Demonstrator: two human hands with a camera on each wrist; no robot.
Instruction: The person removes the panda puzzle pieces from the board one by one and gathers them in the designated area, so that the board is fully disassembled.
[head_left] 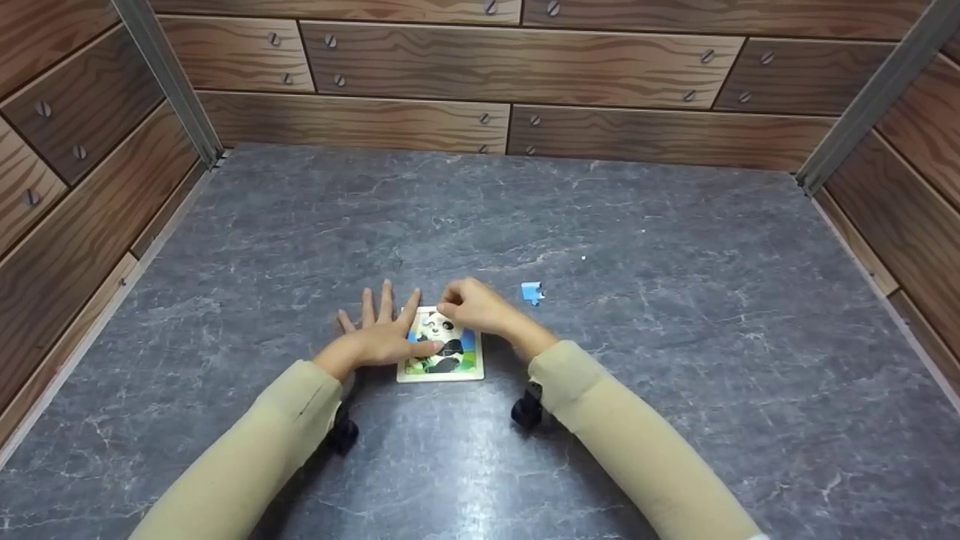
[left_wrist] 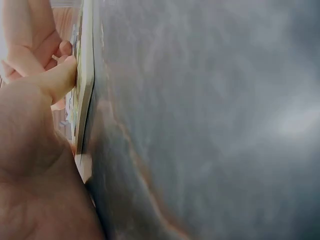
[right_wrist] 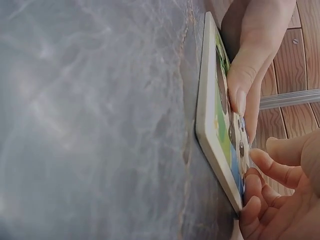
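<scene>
A panda jigsaw puzzle [head_left: 459,364] lies in a pale-edged tray on the table between the hands. My left hand [head_left: 379,341] is spread at its left side, with the thumb resting on the panda's body and the other fingers pointing away past the left edge. From the upper right, my right hand [head_left: 474,306] reaches over the puzzle's top part, fingers bent. In the right wrist view, the right hand's index fingertip [right_wrist: 257,156] is at the picture's surface, and a gap shows between it and the thumb. A loose blue puzzle piece [head_left: 531,292] lies right of the right hand.
The grey marbled tabletop [head_left: 675,360] stretches around the puzzle. Wood-patterned walls [head_left: 517,67] enclose it at the back and both sides, with metal posts at the rear corners. A tiny white speck [head_left: 583,258] lies beyond the loose piece.
</scene>
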